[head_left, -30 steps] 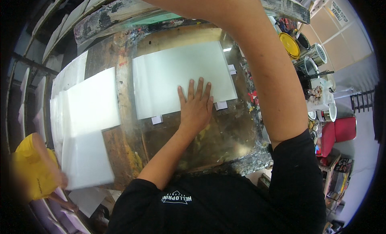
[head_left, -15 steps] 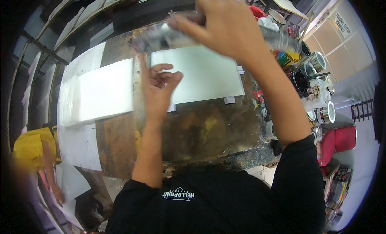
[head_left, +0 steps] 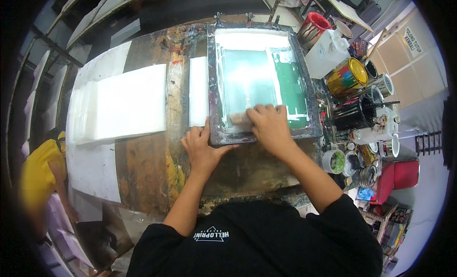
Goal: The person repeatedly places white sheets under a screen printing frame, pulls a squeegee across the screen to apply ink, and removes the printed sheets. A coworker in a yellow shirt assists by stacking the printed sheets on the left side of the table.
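Observation:
A screen printing frame (head_left: pixel 312 116) with a dark, ink-stained border lies flat on the worktable. White ink smears its green and pale mesh. Near the front of the mesh, my right hand (head_left: pixel 272 128) is closed on a squeegee (head_left: pixel 241 119), blurred by motion, whose wooden end sticks out to the left. My left hand (head_left: pixel 202 151) holds the frame's near left corner, thumb along the front edge and index finger up the left side. From under the frame's left side a strip of white sheet (head_left: pixel 198 86) shows; the rest of it is hidden.
Left of the frame rests a stack of white sheets (head_left: pixel 131 103). Paint cans, such as a yellow one (head_left: pixel 350 74), a white jug (head_left: pixel 327 53) and a black pot (head_left: pixel 353 114) crowd the right side. A person in yellow (head_left: pixel 43 172) is at the far left, beside racks (head_left: pixel 47 53).
The screen frame, raised and blurred before, now lies down over the sheet. My right hand has come down and nearer, onto a squeegee; my left hand has lowered to the frame's corner.

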A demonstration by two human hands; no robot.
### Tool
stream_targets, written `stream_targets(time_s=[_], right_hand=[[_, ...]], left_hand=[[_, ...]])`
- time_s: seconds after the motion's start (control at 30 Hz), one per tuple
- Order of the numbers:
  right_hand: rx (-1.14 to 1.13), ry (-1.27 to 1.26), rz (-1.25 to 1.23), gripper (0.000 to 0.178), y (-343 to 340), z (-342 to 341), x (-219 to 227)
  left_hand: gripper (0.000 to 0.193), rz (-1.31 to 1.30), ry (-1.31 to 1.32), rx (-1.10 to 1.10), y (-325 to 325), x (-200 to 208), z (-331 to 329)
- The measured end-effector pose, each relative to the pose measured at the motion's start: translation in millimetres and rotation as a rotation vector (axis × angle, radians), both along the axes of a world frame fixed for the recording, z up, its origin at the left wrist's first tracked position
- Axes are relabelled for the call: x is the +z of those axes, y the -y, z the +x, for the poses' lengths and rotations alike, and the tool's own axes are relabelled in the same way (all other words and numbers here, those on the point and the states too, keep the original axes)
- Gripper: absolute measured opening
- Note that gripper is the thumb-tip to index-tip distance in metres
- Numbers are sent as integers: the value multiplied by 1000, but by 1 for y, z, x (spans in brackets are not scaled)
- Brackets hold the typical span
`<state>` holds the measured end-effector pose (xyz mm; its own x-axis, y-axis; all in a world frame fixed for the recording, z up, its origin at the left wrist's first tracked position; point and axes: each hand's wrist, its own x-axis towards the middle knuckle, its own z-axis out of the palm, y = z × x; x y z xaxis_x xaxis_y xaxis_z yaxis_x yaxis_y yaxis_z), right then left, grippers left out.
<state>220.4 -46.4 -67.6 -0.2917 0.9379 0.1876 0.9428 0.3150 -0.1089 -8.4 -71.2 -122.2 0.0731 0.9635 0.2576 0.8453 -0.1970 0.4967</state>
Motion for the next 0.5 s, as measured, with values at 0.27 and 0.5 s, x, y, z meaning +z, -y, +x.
stream_targets(time_s=[0.27,0.5], right_hand=[[-40,74,-181,26,-210,22,17],[-32,67,-9,36,-221,26,11]], left_hand=[[119,40,-29,-20,0,11,-2],[121,26,79,-68,1,14,-2]])
